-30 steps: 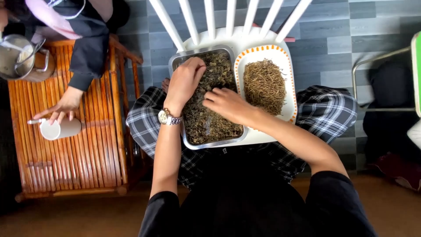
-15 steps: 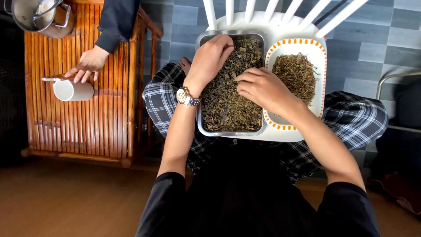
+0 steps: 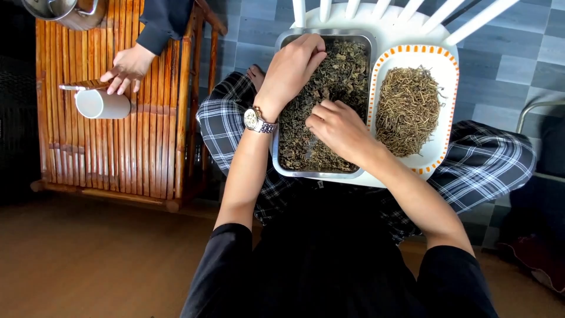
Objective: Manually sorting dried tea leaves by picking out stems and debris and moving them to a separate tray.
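Surface: white chair seat [image 3: 385, 36] over grey tile floor.
Left hand [image 3: 292, 66]: fingers curled, pinching dried leaves at metal tray [image 3: 322, 172]'s far end.
Right hand [image 3: 337, 128]: fingers bent into leaves mid-tray, grip unclear.
Risk: tray's near edge overhangs the seat; a downward press may tip it.

One head camera looks steeply down, close over the lap.

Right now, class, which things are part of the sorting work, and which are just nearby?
In use: left hand, right hand, metal tray of dried leaves, plate of dry stems.
Nearby: white mug, bamboo table, steel pot, another person's hand.
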